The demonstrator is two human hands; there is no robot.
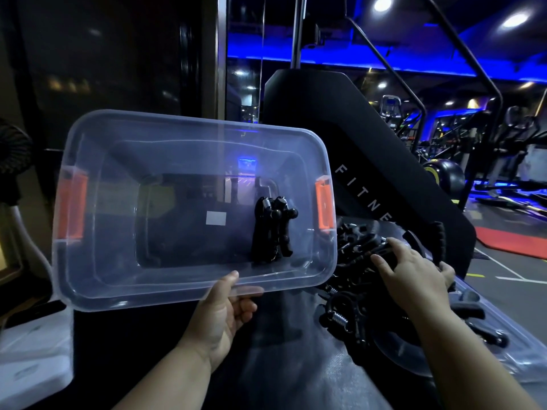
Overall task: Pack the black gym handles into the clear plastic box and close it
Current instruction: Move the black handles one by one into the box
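Observation:
The clear plastic box [97,279] with orange side latches is tilted up, its opening facing me. My left hand [225,315] grips its near rim, thumb inside. One or two black handles [273,229] with springs lie inside the box at its right end. A pile of black gym handles [352,315] sits to the right of the box on the dark surface. My right hand [414,270] rests on top of that pile, fingers curled around one handle.
The clear lid [503,359] lies under the pile at the right. A black fitness machine [370,161] stands right behind the box. A white object [29,359] is at the lower left, a fan [11,149] at the far left.

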